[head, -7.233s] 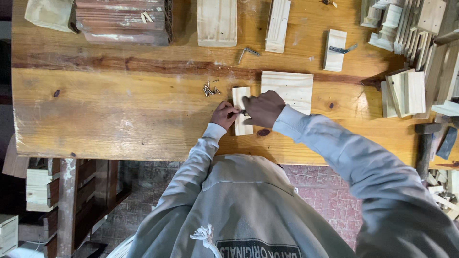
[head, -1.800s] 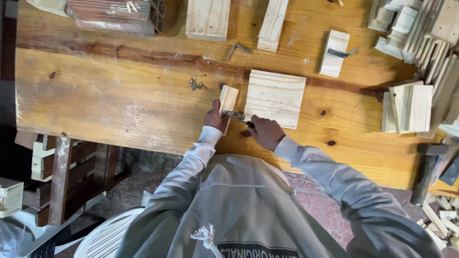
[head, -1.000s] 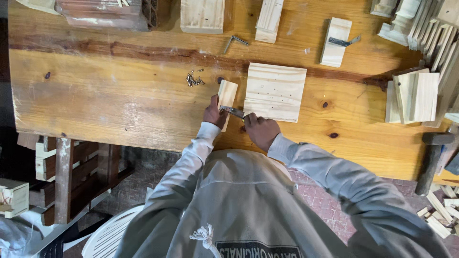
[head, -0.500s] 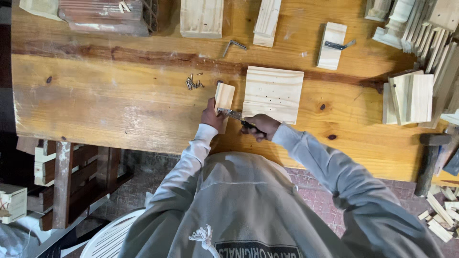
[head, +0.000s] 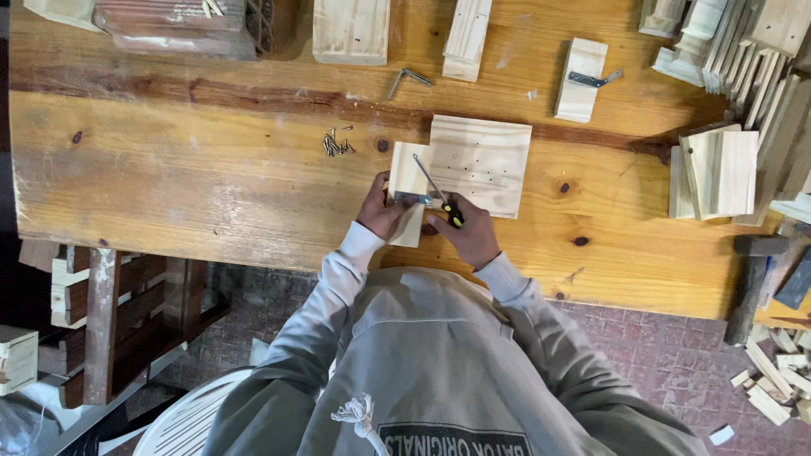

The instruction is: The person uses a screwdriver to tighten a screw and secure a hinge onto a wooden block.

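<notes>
Your left hand (head: pixel 382 211) pins the small wood block (head: pixel 407 181) flat on the desk (head: pixel 211 177), just left of frame centre, keeping it steady. Your right hand (head: pixel 470 235) is clenched on the screwdriver (head: pixel 439 192), angled across the block toward its metal bracket (head: pixel 412 198).

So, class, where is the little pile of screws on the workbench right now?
In the head view, the pile of screws lies loose on the wooden workbench, up and to the left of the left hand and the small wooden block that hand steadies.
</notes>
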